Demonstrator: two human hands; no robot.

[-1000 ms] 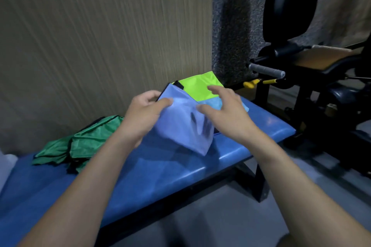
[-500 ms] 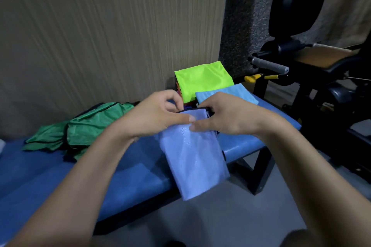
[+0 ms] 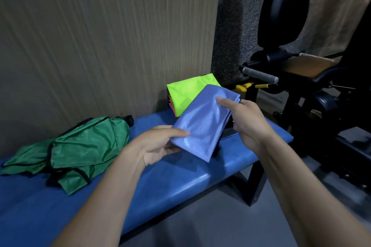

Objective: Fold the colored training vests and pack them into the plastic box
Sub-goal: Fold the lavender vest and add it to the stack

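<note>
Fold step judged done for the folded blue mesh training vest (image 3: 204, 122); transfer to the stack is in hand. The vest is held flat above the blue padded bench (image 3: 180, 182), pinched at its near corner by the left hand (image 3: 158, 146), thumb on top, and gripped along its far edge by the right hand (image 3: 247, 120). At 12 o'clock from the vest, a folded neon-green vest (image 3: 186, 94) is seen topping a stack with orange edges beneath. No plastic box can be made out. Unfolded green vests (image 3: 80, 148) are left at 9 o'clock. Next move: vest to be laid squarely on the stack, fold kept intact.
</note>
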